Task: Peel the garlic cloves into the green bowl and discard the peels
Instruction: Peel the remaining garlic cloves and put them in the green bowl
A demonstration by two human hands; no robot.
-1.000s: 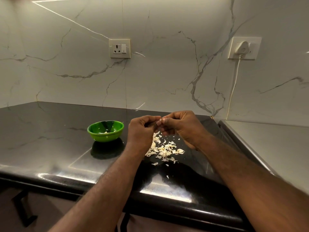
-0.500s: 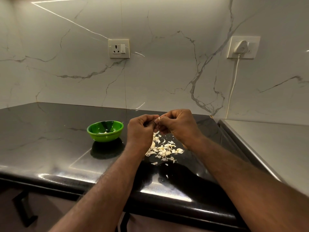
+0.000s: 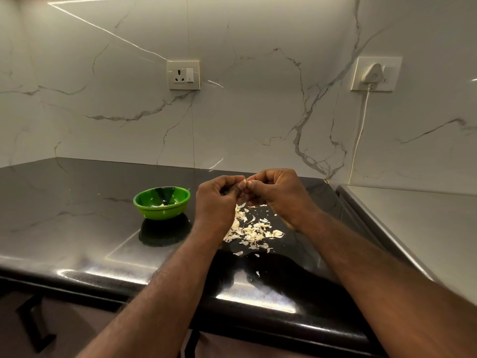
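Note:
My left hand [image 3: 215, 202] and my right hand [image 3: 278, 195] meet above the black counter, fingers curled together around a small garlic clove [image 3: 244, 181]; only a pale sliver of it shows between the fingertips. Right below the hands lies a scatter of pale garlic peels [image 3: 251, 229] on the counter. The green bowl [image 3: 162, 202] stands to the left of my left hand, with a few pale peeled pieces at its bottom.
The glossy black counter [image 3: 77, 215] runs left and ends in a front edge close to me. A grey steel surface [image 3: 423, 233] adjoins at the right. Marble wall behind holds a socket [image 3: 183, 75] and a plugged white cord [image 3: 361, 130].
Both hands have stayed together over the peel pile, lifting very slightly, and a pale bit of the clove now shows between the fingertips. The bowl and peels have not moved.

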